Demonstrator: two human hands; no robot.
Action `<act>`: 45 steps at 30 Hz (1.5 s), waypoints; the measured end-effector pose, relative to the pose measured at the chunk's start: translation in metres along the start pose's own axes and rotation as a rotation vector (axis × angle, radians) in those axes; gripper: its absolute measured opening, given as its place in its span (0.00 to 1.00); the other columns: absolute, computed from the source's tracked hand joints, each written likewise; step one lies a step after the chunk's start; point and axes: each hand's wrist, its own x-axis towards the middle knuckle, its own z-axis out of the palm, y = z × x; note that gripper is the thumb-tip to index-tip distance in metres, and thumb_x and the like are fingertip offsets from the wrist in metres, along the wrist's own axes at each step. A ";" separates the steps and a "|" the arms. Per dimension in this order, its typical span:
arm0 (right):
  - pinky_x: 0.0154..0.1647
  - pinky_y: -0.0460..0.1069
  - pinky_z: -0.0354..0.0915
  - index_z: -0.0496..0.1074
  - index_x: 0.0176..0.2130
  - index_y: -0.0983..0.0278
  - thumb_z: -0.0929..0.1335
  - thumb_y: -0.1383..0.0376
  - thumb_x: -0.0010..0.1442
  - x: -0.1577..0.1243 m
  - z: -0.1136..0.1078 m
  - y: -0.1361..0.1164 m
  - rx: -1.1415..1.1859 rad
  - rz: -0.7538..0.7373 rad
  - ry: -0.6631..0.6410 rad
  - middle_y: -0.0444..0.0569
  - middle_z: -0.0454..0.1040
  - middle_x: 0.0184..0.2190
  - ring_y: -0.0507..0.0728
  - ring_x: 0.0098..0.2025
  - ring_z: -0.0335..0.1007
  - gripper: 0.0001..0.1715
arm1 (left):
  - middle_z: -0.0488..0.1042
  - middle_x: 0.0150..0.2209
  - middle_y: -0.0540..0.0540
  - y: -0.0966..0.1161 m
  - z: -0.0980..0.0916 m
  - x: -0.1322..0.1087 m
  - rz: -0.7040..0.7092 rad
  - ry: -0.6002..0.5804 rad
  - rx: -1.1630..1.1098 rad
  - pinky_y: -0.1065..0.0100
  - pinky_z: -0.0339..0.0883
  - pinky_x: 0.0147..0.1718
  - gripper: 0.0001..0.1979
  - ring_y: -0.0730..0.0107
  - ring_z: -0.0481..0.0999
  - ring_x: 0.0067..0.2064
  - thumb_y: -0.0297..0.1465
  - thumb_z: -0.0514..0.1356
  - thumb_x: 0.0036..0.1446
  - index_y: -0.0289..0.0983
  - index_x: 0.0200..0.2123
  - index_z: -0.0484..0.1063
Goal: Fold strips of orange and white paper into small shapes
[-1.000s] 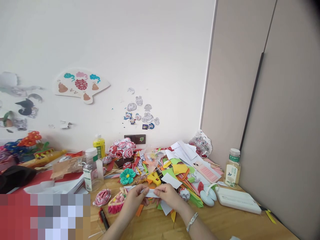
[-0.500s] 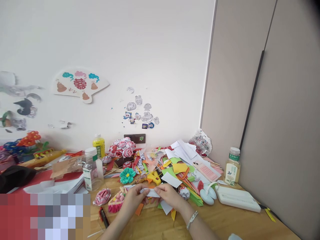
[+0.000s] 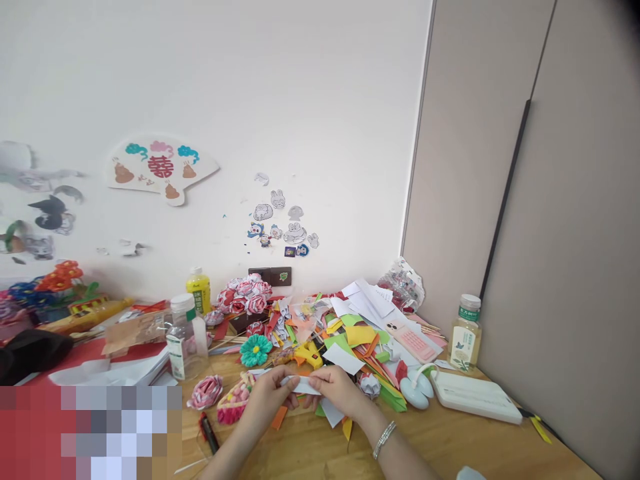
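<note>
Where most crowded, at the far left of the wooden desk (image 3: 310, 453): a black cloth (image 3: 30, 353), red and white sheets (image 3: 105, 363) beside it, orange paper flowers (image 3: 61, 275) behind. Next to the right, 2 bottles: a clear bottle (image 3: 185, 340) with a white cap, upright, and a yellow bottle (image 3: 199, 288) behind it near the wall. In front of these, flat on the wood, a pink paper rose (image 3: 206, 392) and a black pen (image 3: 209, 432), both just left of the left forearm. Further back, a bunch of pink paper roses (image 3: 245, 297) and 1 teal paper flower (image 3: 255, 350).

At the middle, low over the desk: left hand (image 3: 267, 399), thumb and fingers pressed together on the left end of a white paper strip (image 3: 300, 385); right hand (image 3: 343, 392), with a silver bracelet (image 3: 384, 440) at the wrist, pinching the right end likewise. Strip held level between both hands. Close behind it, a yellow glue gun (image 3: 310, 357); beneath the hands, an orange scrap (image 3: 279, 418) and a white scrap (image 3: 331, 413).

Beyond and to the right, crowding in on the right hand, a heap of coloured paper scraps (image 3: 357, 337) with a pink flat case (image 3: 413, 343) lying at its edge. Then a pale blue rounded device (image 3: 415, 393), a flat white box (image 3: 475, 399) and, in the corner, an upright bottle with a green label (image 3: 465, 333).
</note>
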 end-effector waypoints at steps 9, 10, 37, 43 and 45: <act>0.31 0.49 0.63 0.68 0.41 0.66 0.60 0.55 0.55 0.003 -0.003 0.006 0.095 0.005 -0.041 0.49 0.71 0.30 0.52 0.27 0.67 0.21 | 0.71 0.13 0.52 0.002 -0.002 0.001 -0.047 -0.037 -0.056 0.72 0.64 0.19 0.16 0.72 0.70 0.17 0.43 0.59 0.39 0.35 0.22 0.65; 0.30 0.49 0.63 0.67 0.43 0.66 0.60 0.55 0.55 0.004 -0.003 0.008 0.111 0.007 -0.040 0.49 0.71 0.30 0.53 0.28 0.68 0.21 | 0.71 0.14 0.52 0.001 -0.003 0.002 -0.065 -0.046 -0.069 0.71 0.64 0.20 0.17 0.72 0.70 0.17 0.43 0.59 0.38 0.34 0.23 0.65; 0.21 0.44 0.57 0.66 0.29 0.66 0.59 0.51 0.53 0.003 -0.003 0.012 -0.118 0.071 0.135 0.41 0.65 0.16 0.49 0.18 0.60 0.20 | 0.68 0.12 0.55 -0.001 0.001 -0.001 0.023 0.000 0.004 0.72 0.62 0.18 0.14 0.71 0.69 0.16 0.43 0.54 0.45 0.37 0.21 0.61; 0.22 0.44 0.57 0.66 0.34 0.67 0.62 0.51 0.52 0.003 0.002 0.004 0.060 0.055 0.123 0.43 0.68 0.19 0.49 0.19 0.61 0.22 | 0.67 0.14 0.55 0.000 0.000 -0.001 0.069 0.047 0.037 0.73 0.61 0.16 0.15 0.73 0.69 0.15 0.44 0.54 0.44 0.37 0.22 0.62; 0.22 0.44 0.57 0.66 0.36 0.67 0.65 0.54 0.49 0.003 0.004 0.003 0.112 0.064 0.116 0.43 0.68 0.18 0.48 0.19 0.61 0.20 | 0.67 0.14 0.55 0.003 0.001 -0.002 0.054 0.033 0.013 0.72 0.61 0.16 0.16 0.72 0.69 0.15 0.45 0.54 0.43 0.37 0.23 0.63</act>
